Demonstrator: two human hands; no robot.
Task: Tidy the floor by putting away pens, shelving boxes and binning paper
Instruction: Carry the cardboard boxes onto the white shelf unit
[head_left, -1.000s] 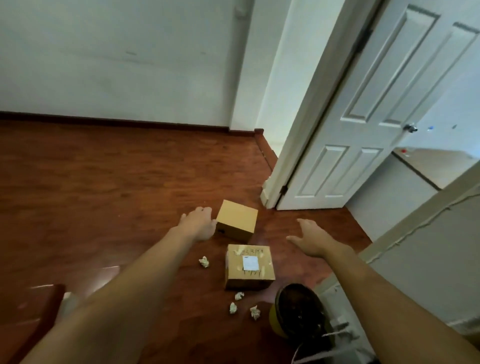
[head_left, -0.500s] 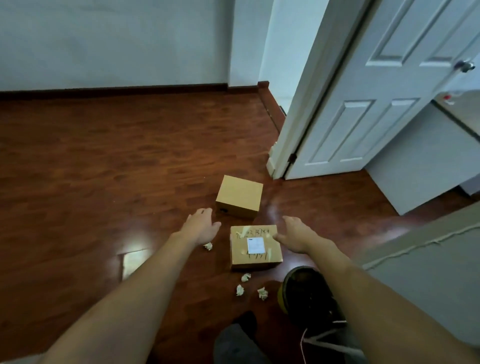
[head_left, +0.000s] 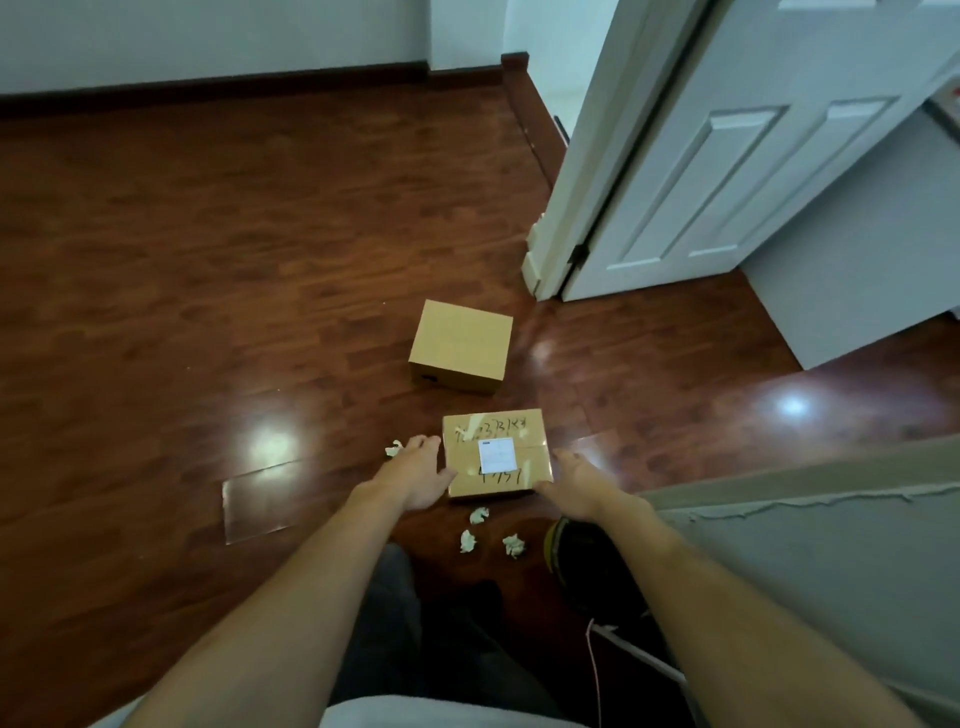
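A cardboard box with a white label and black writing (head_left: 496, 451) lies on the wooden floor. My left hand (head_left: 415, 475) is at its left side and my right hand (head_left: 574, 480) at its right side, fingers straight, touching or nearly touching the box edges. A second, plain cardboard box (head_left: 460, 345) sits farther away on the floor. Three crumpled paper balls (head_left: 479, 515) (head_left: 467, 541) (head_left: 514, 545) lie just in front of the labelled box, and another one (head_left: 394, 449) lies beyond my left hand. A dark bin with a yellow rim (head_left: 582, 561) stands under my right forearm.
An open white door (head_left: 727, 171) and its frame stand at the right. A grey surface (head_left: 810, 545) fills the right foreground. A flat clear sheet (head_left: 260, 499) lies on the floor at the left. Broad wooden floor (head_left: 208, 260) stretches left toward the wall.
The view has tilted down and closer. Both hands moved from the far plain box to either side of the labelled box.
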